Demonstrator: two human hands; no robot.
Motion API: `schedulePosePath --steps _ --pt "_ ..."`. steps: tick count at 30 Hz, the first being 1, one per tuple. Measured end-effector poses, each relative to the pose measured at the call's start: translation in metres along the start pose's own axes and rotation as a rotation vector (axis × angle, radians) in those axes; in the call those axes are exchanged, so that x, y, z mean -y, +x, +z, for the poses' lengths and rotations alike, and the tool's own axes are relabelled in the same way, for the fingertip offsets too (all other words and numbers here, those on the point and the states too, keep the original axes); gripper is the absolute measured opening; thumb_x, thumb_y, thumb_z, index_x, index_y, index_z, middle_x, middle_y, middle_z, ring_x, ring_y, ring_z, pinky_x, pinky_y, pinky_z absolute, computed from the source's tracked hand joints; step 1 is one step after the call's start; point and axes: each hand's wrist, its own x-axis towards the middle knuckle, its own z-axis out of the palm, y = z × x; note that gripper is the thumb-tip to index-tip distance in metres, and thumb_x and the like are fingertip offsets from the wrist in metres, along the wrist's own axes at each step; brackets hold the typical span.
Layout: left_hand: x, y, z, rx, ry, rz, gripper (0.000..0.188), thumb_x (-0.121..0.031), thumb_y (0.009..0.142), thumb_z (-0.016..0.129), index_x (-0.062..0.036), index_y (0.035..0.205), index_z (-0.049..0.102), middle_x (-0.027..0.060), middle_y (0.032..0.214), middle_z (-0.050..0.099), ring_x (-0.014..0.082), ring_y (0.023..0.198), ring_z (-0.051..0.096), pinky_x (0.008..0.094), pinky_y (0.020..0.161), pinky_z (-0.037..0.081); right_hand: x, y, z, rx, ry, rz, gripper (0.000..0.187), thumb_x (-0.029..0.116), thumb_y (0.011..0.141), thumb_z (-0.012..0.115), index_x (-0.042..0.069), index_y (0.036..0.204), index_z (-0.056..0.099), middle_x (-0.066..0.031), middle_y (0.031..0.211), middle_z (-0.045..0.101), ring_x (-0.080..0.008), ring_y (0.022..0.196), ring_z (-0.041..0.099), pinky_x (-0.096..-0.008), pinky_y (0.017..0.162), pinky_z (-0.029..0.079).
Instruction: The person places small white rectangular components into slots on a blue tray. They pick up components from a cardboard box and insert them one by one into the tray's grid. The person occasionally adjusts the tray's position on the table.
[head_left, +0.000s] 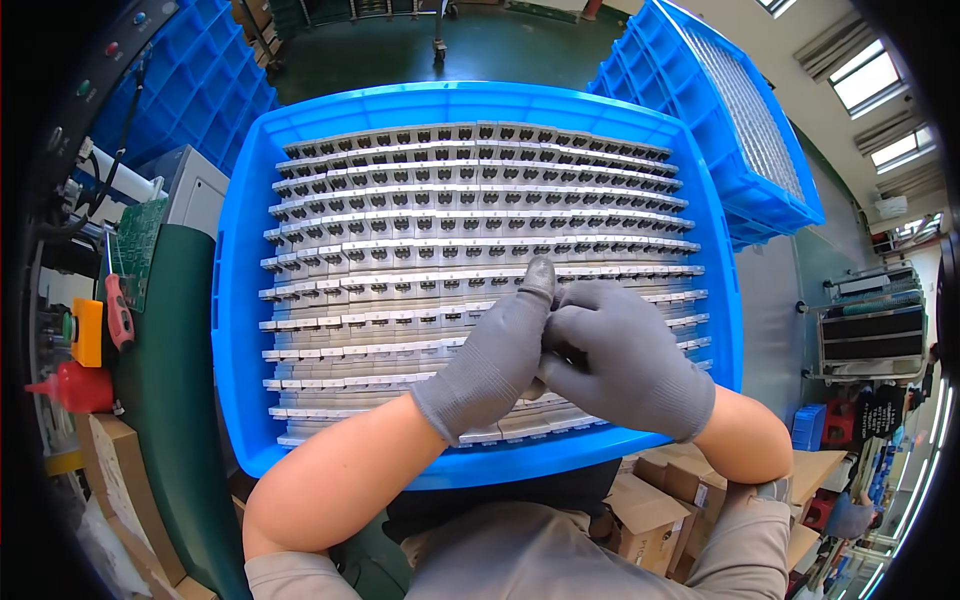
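Note:
A blue plastic crate point(232, 300) in front of me is filled with rows of several small grey-white parts point(420, 230) with dark openings. Both my hands wear grey gloves and meet over the crate's lower middle. My left hand point(495, 355) has its thumb raised and its fingers curled toward my right hand point(625, 355). The two hands press together around something small between them. That thing is hidden by the fingers.
A second blue crate point(735, 130) with grey parts stands tilted at the back right. On the left are a green circuit board point(135, 245), a yellow button box point(85, 330) and a red bottle point(75, 390). Cardboard boxes point(650, 510) lie below.

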Motion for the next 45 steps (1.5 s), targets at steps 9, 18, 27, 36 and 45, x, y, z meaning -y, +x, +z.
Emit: schedulePosePath --steps 9,18,27,36,45 --pt "-0.004 -0.001 0.002 0.077 -0.108 0.099 0.069 -0.058 0.107 0.021 -0.0006 0.109 0.061 0.0107 0.074 0.064 0.0126 0.044 0.052 0.0222 0.037 0.032 -0.023 -0.021 -0.005 -0.175 0.933 0.182 0.009 0.006 0.097 0.059 0.000 0.101 0.064 -0.0069 0.092 0.067 -0.0103 0.076 0.061 -0.0246 0.068 0.050" --pt "-0.006 0.000 0.000 -0.002 -0.073 0.087 0.069 -0.053 0.108 0.020 0.0040 0.115 0.057 0.0139 0.074 0.064 0.0143 0.042 0.051 0.0236 0.037 0.034 -0.063 -0.047 -0.038 -0.259 1.106 0.310 0.006 0.000 0.095 0.057 0.001 0.099 0.061 -0.0093 0.088 0.068 -0.0126 0.068 0.062 -0.0278 0.062 0.053" --pt "-0.002 0.001 -0.001 0.016 -0.055 0.123 0.069 -0.056 0.107 0.026 0.0043 0.116 0.058 0.0097 0.074 0.064 0.0102 0.045 0.050 0.0235 0.042 0.036 -0.138 -0.072 -0.069 -0.211 -0.407 0.184 0.006 0.003 0.083 0.072 0.005 0.086 0.066 -0.0087 0.087 0.064 -0.0259 0.080 0.064 -0.0366 0.072 0.053" --pt "-0.003 0.002 0.001 -0.015 -0.034 0.136 0.071 -0.055 0.108 0.020 0.0045 0.113 0.058 0.0142 0.072 0.064 0.0142 0.040 0.050 0.0246 0.036 0.037 -0.154 -0.079 -0.061 -0.177 -0.574 0.194 0.004 0.009 0.081 0.072 0.008 0.085 0.072 -0.0075 0.092 0.062 -0.0294 0.093 0.061 -0.0416 0.082 0.052" --pt "-0.002 0.007 0.000 -0.020 -0.029 0.130 0.070 -0.054 0.108 0.020 0.0042 0.113 0.058 0.0149 0.072 0.064 0.0145 0.038 0.049 0.0249 0.036 0.038 -0.149 -0.080 -0.060 -0.215 -0.557 0.209 0.008 0.008 0.081 0.071 0.009 0.088 0.073 -0.0078 0.095 0.063 -0.0298 0.095 0.060 -0.0424 0.084 0.051"
